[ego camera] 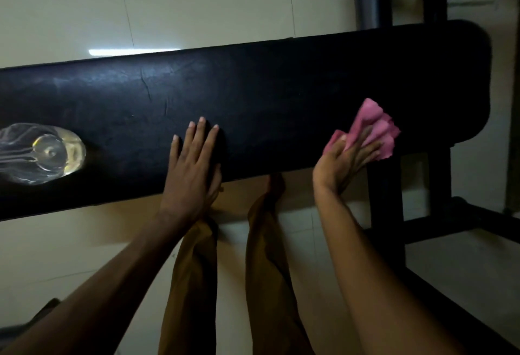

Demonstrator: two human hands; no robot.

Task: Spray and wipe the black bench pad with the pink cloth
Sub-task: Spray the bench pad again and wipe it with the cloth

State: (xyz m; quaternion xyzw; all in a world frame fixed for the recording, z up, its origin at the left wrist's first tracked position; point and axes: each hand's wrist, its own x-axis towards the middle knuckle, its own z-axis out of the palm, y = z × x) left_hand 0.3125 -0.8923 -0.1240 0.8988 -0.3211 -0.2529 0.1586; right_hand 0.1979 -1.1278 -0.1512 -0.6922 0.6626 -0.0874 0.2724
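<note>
The long black padded bench pad (253, 95) is seen from above, lying across the view on a dark metal frame (385, 214) over a pale tiled floor (197, 2). The crumpled pink cloth (374, 126) is held at the right part of the pad, close to its near edge, and it is gripped by the right hand (346, 157), whose fingers are curled into the folds while they press the cloth down on the surface. The left hand (191, 163) is laid flat on the pad near the middle, with the fingers straight and spread, and nothing is held in it. A clear plastic bottle (42, 154) is lying on its side at the left end of the pad, well apart from both hands (probably it is the sprayer, but its head is not shown).

The step in hand is judged to be the wiping. To do it well, the cloth should be kept flat and pressed evenly, and it should be moved in long overlapping strokes along the pad, so that no strip is missed. The near edge and the rounded right end should also be covered. The flat left hand should be moved away before the cloth arrives there, and the bottle should be lifted off before the left end is wiped.
</note>
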